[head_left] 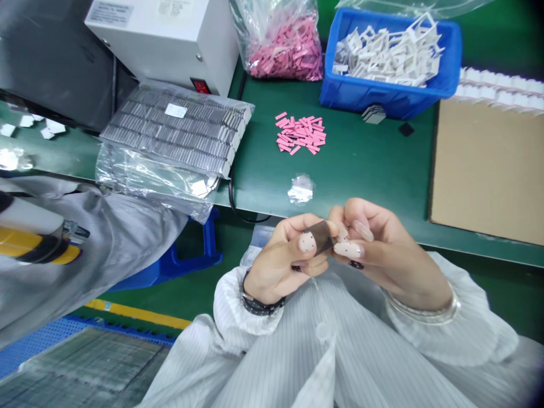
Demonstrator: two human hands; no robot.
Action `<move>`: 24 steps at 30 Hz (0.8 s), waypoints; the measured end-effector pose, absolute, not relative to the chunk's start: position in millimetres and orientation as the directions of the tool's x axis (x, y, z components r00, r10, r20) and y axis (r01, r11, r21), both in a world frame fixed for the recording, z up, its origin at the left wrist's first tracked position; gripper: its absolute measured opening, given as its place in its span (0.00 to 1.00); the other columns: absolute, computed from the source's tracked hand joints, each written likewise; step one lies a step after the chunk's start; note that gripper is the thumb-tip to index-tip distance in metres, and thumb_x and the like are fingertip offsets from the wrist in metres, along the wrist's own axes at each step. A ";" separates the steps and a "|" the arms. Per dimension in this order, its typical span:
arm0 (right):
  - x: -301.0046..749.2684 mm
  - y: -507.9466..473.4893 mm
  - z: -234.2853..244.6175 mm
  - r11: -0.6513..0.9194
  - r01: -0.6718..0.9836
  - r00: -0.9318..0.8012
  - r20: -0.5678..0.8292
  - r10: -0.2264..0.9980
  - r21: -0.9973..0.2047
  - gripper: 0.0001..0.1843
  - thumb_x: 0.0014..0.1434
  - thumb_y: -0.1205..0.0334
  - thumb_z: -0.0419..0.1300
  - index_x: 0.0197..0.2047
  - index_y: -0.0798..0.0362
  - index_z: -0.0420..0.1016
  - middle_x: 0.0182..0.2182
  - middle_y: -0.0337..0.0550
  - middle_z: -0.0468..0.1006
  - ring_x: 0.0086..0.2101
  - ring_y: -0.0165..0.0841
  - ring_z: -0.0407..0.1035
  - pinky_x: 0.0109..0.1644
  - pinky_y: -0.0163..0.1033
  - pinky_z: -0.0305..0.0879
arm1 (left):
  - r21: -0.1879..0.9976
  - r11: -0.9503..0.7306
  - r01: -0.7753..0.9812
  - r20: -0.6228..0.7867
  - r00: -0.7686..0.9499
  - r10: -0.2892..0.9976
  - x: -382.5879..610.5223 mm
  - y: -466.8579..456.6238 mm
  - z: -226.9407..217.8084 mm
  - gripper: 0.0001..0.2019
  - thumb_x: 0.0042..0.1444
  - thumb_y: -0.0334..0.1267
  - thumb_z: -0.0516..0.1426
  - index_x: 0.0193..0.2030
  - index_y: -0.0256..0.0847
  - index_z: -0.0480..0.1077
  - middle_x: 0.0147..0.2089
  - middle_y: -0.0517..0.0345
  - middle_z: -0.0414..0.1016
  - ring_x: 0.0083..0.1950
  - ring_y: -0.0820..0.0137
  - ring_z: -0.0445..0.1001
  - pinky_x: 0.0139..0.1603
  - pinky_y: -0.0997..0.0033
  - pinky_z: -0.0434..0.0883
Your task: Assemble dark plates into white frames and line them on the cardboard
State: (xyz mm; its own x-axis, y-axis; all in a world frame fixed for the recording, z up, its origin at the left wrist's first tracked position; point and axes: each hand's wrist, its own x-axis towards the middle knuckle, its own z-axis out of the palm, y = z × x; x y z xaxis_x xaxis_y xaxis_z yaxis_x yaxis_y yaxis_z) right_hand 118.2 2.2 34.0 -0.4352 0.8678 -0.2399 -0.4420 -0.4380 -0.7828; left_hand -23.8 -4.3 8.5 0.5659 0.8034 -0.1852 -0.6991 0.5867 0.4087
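Note:
My left hand [293, 255] is closed, pinching a small dark square piece [319, 238] between thumb and fingers. At the right edge of that piece, my right hand [374, 243] has its fingertips pressed together. Whatever sits between the right fingertips is too small to make out. Both hands are held just off the table's front edge. Beyond them on the green table lie a little stack of clear film pieces [301, 188] and a loose pile of pink strips [301, 135].
A blue bin [382, 101] of white frame-like parts and a bag of pink strips [285, 51] stand at the back. Bagged rows of grey pieces [178, 127] lie left, before a white machine [148, 34]. Brown cardboard [488, 170] is right. Another person's grey sleeve [127, 238] shows left.

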 end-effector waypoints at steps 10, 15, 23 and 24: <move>119.9 3.2 32.4 -0.436 -0.420 -0.424 -0.253 0.870 -0.796 0.18 0.51 0.70 0.67 0.23 0.54 0.59 0.24 0.32 0.65 0.22 0.21 0.57 0.23 0.27 0.55 | 0.402 0.585 -0.704 -0.174 0.569 0.804 -23.6 -3.7 7.5 0.17 0.42 0.50 0.67 0.30 0.37 0.75 0.20 0.68 0.62 0.16 0.87 0.44 0.16 0.82 0.45; 120.9 1.2 32.1 -0.341 -0.357 -0.393 -0.192 0.900 -0.870 0.16 0.52 0.68 0.67 0.25 0.52 0.61 0.24 0.32 0.67 0.23 0.22 0.60 0.23 0.28 0.58 | 0.396 0.594 -0.700 -0.211 0.560 0.801 -22.8 -4.1 6.4 0.19 0.40 0.51 0.68 0.29 0.36 0.74 0.20 0.68 0.63 0.16 0.87 0.44 0.16 0.81 0.45; 138.2 13.8 52.5 0.415 0.220 -0.484 0.271 0.832 -0.883 0.12 0.50 0.64 0.69 0.30 0.49 0.68 0.24 0.34 0.71 0.26 0.27 0.66 0.27 0.34 0.62 | 0.367 0.707 -0.605 -0.322 0.630 0.707 -20.7 -9.3 4.4 0.21 0.40 0.53 0.67 0.27 0.36 0.70 0.19 0.68 0.57 0.18 0.85 0.43 0.19 0.80 0.47; 140.2 16.7 56.7 0.452 0.265 -0.532 0.262 0.805 -0.852 0.11 0.52 0.63 0.68 0.29 0.50 0.68 0.24 0.34 0.71 0.25 0.26 0.65 0.27 0.33 0.61 | 0.369 0.711 -0.598 -0.323 0.635 0.702 -20.6 -9.5 4.8 0.21 0.40 0.53 0.67 0.25 0.36 0.69 0.18 0.69 0.54 0.18 0.85 0.42 0.19 0.80 0.47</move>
State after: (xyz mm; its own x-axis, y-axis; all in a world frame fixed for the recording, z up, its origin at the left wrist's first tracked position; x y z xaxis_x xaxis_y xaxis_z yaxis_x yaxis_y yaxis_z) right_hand 140.2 16.7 56.7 -0.5319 0.8054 0.2616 0.2651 0.4517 -0.8519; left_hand -20.6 -9.5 4.8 0.6345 0.7020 -0.3233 -0.5983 0.7110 0.3695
